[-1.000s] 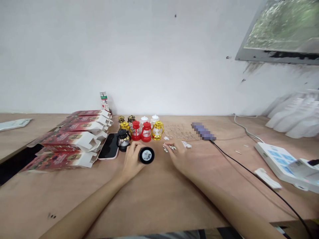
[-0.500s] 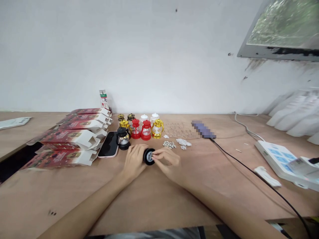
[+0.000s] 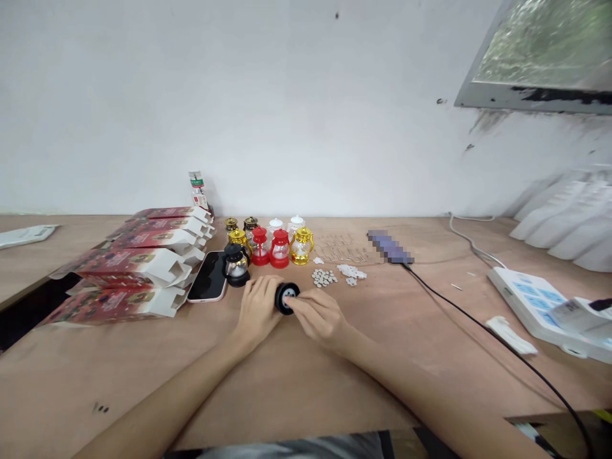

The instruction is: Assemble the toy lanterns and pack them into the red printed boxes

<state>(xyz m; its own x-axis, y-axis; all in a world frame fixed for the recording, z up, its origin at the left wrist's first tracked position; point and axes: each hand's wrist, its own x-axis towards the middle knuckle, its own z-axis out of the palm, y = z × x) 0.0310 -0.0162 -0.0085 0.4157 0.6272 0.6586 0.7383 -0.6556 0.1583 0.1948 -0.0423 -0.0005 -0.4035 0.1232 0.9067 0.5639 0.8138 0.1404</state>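
Observation:
My left hand (image 3: 258,307) is wrapped round a small black toy lantern (image 3: 285,297) lying on its side, its round base turned toward me. My right hand (image 3: 318,313) has its fingertips pinched together against that base; anything between them is too small to make out. Just beyond lie a heap of small round button cells (image 3: 324,277) and a few white tabs (image 3: 351,273). Behind them stand several toy lanterns: a black one (image 3: 236,265), two red ones (image 3: 270,248), gold ones (image 3: 301,246) and white ones.
Red-and-white cartons (image 3: 138,264) are stacked at the left beside a face-up phone (image 3: 209,285). A black cable (image 3: 482,335) crosses the wooden table (image 3: 296,382) on the right, near a white keypad device (image 3: 540,306). White bags (image 3: 568,223) lean at the far right.
My right hand left the heap of button cells and came back to the lantern's base, where it now presses with pinched fingers. The left hand kept hold of the lantern.

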